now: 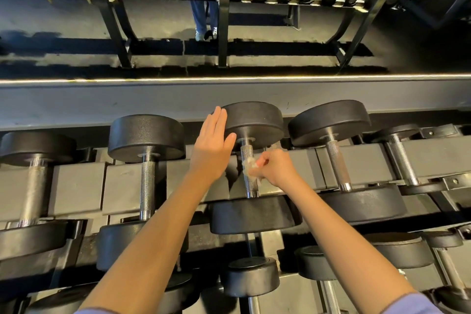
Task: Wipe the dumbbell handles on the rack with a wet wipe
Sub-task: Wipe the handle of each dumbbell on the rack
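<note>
A row of black dumbbells lies on the rack (79, 188) below me, each with a knurled steel handle. My right hand (276, 167) grips a crumpled white wet wipe (249, 164) and presses it against the middle dumbbell's handle (247, 153), about halfway along. My left hand (212, 145) lies flat with straight fingers against the left side of that dumbbell's far head (257, 120). The near head (252, 214) sits just below my right wrist. The wipe hides part of the handle.
Neighbouring dumbbells lie close on both sides, with handles at left (147, 181) and right (337, 163). A lower tier of smaller dumbbells (251, 275) sits nearer me. Behind the rack a mirror reflects another rack and a person's legs (205, 18).
</note>
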`<state>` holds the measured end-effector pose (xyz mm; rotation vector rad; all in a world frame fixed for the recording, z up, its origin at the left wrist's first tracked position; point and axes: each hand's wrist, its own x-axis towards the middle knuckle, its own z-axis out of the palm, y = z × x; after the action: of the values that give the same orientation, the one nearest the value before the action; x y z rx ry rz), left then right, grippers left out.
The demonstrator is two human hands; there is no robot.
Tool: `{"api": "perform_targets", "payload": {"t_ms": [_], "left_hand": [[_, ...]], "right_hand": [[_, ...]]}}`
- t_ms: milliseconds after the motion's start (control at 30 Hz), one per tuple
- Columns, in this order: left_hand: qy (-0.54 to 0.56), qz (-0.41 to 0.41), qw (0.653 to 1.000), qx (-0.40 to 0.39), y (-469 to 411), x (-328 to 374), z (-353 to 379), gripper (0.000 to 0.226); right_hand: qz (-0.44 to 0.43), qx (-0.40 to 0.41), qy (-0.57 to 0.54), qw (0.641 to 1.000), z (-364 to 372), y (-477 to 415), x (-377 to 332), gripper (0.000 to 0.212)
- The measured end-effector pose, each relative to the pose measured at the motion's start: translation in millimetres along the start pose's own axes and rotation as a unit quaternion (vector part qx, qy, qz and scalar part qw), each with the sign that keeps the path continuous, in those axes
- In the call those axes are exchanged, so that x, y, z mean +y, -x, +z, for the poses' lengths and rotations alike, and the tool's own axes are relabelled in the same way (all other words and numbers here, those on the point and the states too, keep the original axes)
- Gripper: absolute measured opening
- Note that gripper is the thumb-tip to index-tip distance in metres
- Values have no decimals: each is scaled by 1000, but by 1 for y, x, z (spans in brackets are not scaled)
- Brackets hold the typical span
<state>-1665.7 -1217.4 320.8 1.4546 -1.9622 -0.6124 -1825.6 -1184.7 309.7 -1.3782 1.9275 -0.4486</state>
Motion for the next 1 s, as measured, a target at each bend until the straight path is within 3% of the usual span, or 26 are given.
{"api": "perform_targets", "payload": {"t_ms": [67,133,233,333,467,533,633,700,800,1000], "left_hand": [[-32,26,998,50,12,-2,4,57],[-25,13,997,72,24,-6,9,48],[61,-49,997,-23,34,-4,12,25],[89,-38,986,-137,38,1,18,26],[143,-71,971,-178,35,3,20,29],[138,-76,973,-172,32,4,21,26],[145,-37,985,-88,25,2,24,15],[115,-44,992,-35,20,4,24,16],[93,-65,993,9,12,6,25,21],[-17,-44,995,-87,6,14,40,22]], "right_hand": [[21,-53,26,998,-2,7,6,14],[11,-42,1,999,-2,13,9,12],[-33,24,-78,996,0,19,9,10],[-81,33,-149,985,2,23,7,7],[-113,28,-196,974,1,27,7,16],[-103,15,-226,969,-3,29,7,30],[-81,-4,-239,968,-8,39,6,36],[-45,26,-202,978,-5,48,10,28],[-9,93,-137,986,5,57,21,35],[-13,121,-149,981,6,60,17,27]]}}
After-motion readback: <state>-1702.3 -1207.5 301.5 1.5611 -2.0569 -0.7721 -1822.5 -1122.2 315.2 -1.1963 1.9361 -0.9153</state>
